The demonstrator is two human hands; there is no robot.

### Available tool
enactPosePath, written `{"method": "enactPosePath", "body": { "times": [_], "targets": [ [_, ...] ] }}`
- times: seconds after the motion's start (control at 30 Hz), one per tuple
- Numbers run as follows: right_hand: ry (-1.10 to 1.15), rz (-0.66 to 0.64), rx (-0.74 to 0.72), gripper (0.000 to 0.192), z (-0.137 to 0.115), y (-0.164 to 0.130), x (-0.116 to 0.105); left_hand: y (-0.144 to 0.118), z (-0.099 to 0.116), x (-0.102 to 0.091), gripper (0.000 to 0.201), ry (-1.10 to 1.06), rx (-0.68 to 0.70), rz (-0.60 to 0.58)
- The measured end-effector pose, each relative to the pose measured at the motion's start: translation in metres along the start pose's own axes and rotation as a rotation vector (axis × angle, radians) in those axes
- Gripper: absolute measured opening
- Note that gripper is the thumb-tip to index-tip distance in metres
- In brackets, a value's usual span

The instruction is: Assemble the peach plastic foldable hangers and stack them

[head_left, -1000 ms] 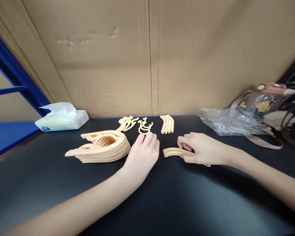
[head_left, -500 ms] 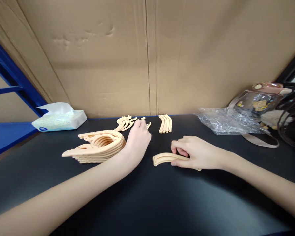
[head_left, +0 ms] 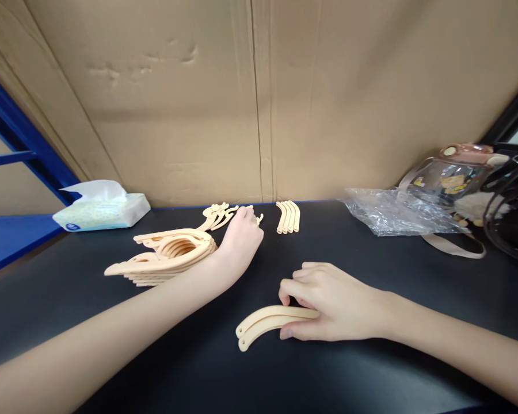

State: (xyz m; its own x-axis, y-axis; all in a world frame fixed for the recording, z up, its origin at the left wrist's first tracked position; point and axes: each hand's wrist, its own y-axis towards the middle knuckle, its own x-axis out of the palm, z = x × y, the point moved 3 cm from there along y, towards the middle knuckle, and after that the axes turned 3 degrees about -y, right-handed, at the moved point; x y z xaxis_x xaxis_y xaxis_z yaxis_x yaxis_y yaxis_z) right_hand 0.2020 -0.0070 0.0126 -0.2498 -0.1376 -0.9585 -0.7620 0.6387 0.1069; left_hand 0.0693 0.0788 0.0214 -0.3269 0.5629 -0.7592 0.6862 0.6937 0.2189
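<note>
My right hand [head_left: 332, 302] is closed on two curved beige plastic arms [head_left: 263, 322], pinched between thumb and fingers low over the table. Small holes show at their free left ends; the other ends are hidden in my palm. Farther back, my left hand [head_left: 243, 236] has its fingers bent together among small beige hooks [head_left: 219, 215]. Its fingertips face away, so what they hold, if anything, is hidden. Beside my left forearm lies a stack of beige plastic hanger-shaped frames [head_left: 168, 253], partly covered by the wrist.
Several more curved arms [head_left: 288, 217] lie side by side near the cardboard wall [head_left: 190, 103]. A tissue pack [head_left: 101, 207] stands at the back left. On the right are a clear plastic bag [head_left: 397, 211], a bottle [head_left: 453, 172] and its strap [head_left: 453, 247] on the black table [head_left: 190, 356].
My right hand has drawn the two curved arms toward me and slightly left, tilting their free ends nearer. My left hand stays at the small hooks, almost unmoved.
</note>
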Motion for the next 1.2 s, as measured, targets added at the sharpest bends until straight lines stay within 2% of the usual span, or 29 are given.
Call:
{"method": "enactPosePath", "body": {
  "times": [0.23, 0.37, 0.43, 0.53, 0.67, 0.77, 0.9, 1.0, 1.2],
  "targets": [
    [-0.003, 0.025, -0.036, 0.042, -0.002, -0.001, 0.002, 0.003, 0.001, -0.002, 0.023, 0.014, 0.086, 0.004],
    [0.017, 0.079, -0.003, 0.044, 0.001, -0.001, -0.001, 0.000, 0.009, -0.016, 0.025, 0.036, 0.091, 0.002],
    [0.007, 0.149, 0.062, 0.037, 0.006, -0.002, -0.007, -0.005, 0.016, -0.028, 0.025, 0.059, 0.079, 0.011],
    [0.003, 0.319, 0.259, 0.035, 0.019, -0.004, -0.018, -0.017, 0.031, -0.047, 0.022, 0.065, 0.107, 0.057],
    [0.090, 0.489, 0.436, 0.024, 0.039, -0.008, -0.028, -0.030, 0.055, -0.064, 0.017, -0.067, 0.250, 0.240],
    [0.142, 0.469, 0.483, 0.018, 0.051, -0.007, -0.026, -0.031, 0.066, -0.065, 0.014, -0.143, 0.344, 0.298],
    [0.189, 0.339, 0.488, 0.018, 0.061, -0.004, -0.018, -0.027, 0.071, -0.059, 0.016, -0.179, 0.421, 0.319],
    [0.161, 0.234, 0.457, 0.020, 0.064, -0.003, -0.013, -0.025, 0.072, -0.055, 0.016, -0.218, 0.448, 0.304],
    [0.153, 0.211, 0.412, 0.018, 0.064, -0.003, -0.007, -0.023, 0.070, -0.061, 0.010, -0.245, 0.448, 0.224]
  ]
}}
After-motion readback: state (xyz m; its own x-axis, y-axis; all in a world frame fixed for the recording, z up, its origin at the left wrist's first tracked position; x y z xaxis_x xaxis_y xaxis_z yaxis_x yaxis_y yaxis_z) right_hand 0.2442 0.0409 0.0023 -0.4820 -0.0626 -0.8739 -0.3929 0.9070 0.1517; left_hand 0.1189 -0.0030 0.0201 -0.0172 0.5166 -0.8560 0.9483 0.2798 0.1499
